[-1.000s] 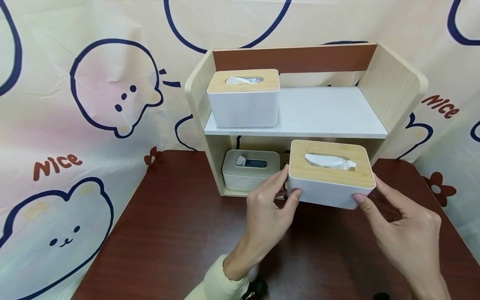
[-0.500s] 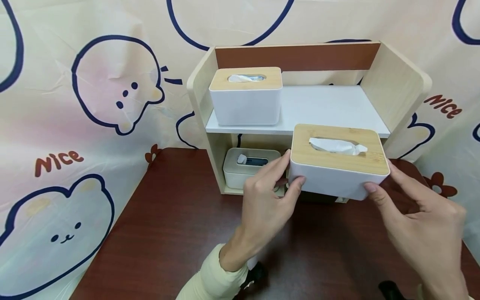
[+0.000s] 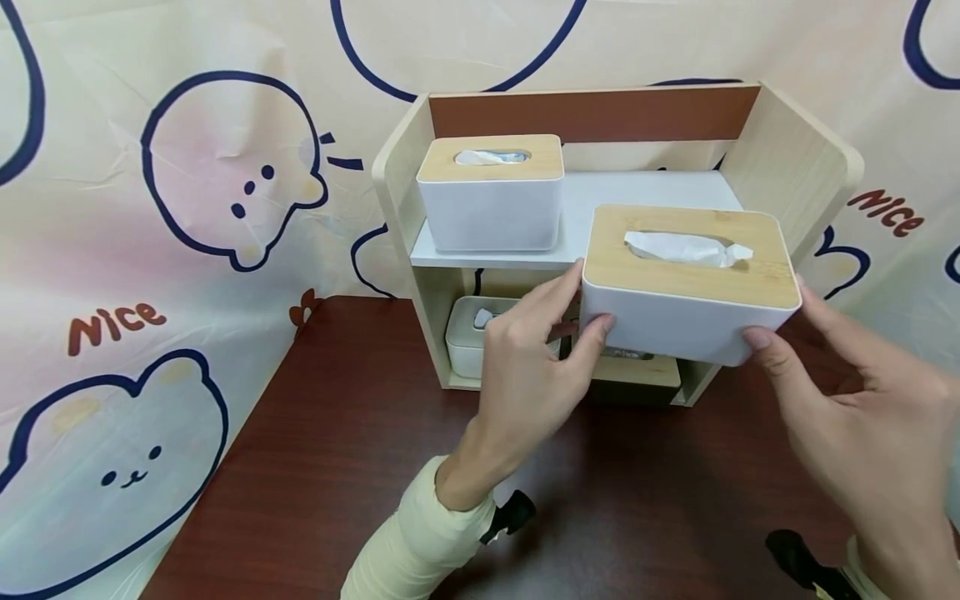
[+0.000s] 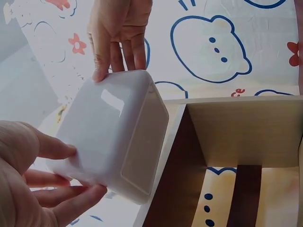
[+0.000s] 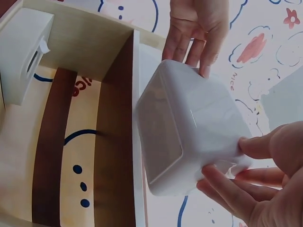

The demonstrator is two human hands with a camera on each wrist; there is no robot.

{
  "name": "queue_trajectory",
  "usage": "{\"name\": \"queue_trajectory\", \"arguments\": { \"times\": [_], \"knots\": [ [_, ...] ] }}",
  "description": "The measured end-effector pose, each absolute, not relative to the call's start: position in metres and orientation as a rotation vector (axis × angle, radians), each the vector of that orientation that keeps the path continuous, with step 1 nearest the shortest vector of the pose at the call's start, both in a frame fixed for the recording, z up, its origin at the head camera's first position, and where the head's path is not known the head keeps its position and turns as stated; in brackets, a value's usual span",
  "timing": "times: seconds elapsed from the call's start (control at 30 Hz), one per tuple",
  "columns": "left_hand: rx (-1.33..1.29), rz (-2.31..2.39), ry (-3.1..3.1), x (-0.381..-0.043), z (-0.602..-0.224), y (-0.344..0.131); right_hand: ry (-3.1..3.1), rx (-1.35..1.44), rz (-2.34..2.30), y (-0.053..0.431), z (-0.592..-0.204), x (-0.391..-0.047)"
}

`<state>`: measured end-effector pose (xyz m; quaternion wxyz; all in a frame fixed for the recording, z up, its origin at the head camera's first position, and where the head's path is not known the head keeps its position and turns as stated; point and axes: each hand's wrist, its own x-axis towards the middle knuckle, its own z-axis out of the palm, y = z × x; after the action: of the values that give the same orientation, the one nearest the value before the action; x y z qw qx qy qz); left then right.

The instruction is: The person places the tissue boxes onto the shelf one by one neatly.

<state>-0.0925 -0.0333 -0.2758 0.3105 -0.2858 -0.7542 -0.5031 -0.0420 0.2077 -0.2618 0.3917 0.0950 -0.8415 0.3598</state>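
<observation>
A white tissue box (image 3: 686, 312) with a light wood lid and a tissue in its slot is held up in front of the shelf unit, its right end tilted lower. My left hand (image 3: 532, 358) grips its left end, thumb on the front face. At the opposite end, my right hand (image 3: 873, 400) pinches the lower corner between thumb and fingers. Both wrist views show the box's plain underside, with my left hand (image 4: 42, 175) low in the left one and my right hand (image 5: 265, 175) low in the right one. The box hides part of the upper shelf's front edge.
A similar white tissue box (image 3: 491, 200) stands at the left of the white upper shelf (image 3: 660, 185). Below it sits a smaller grey-white tissue box (image 3: 467, 343), partly behind my left hand. A wood-topped dark thing (image 3: 645, 379) shows at lower right. The brown table (image 3: 360, 433) lies underneath.
Both hands have lifted the tissue box upward and a little to the right, from in front of the lower compartment to the upper shelf's height. The other boxes have stayed put.
</observation>
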Motion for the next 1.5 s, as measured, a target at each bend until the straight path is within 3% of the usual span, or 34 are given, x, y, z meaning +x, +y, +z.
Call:
{"name": "queue_trajectory", "arguments": {
  "times": [0.77,1.5],
  "knots": [
    [-0.63,-1.349,-2.056,-0.154,-0.253,-0.013,-2.087,0.084,1.24,0.211,-0.242,-0.122],
    [-0.488,-1.144,-2.126,-0.179,-0.249,0.008,-2.099,-0.062,1.258,0.213,-0.238,-0.152]
  ]
}}
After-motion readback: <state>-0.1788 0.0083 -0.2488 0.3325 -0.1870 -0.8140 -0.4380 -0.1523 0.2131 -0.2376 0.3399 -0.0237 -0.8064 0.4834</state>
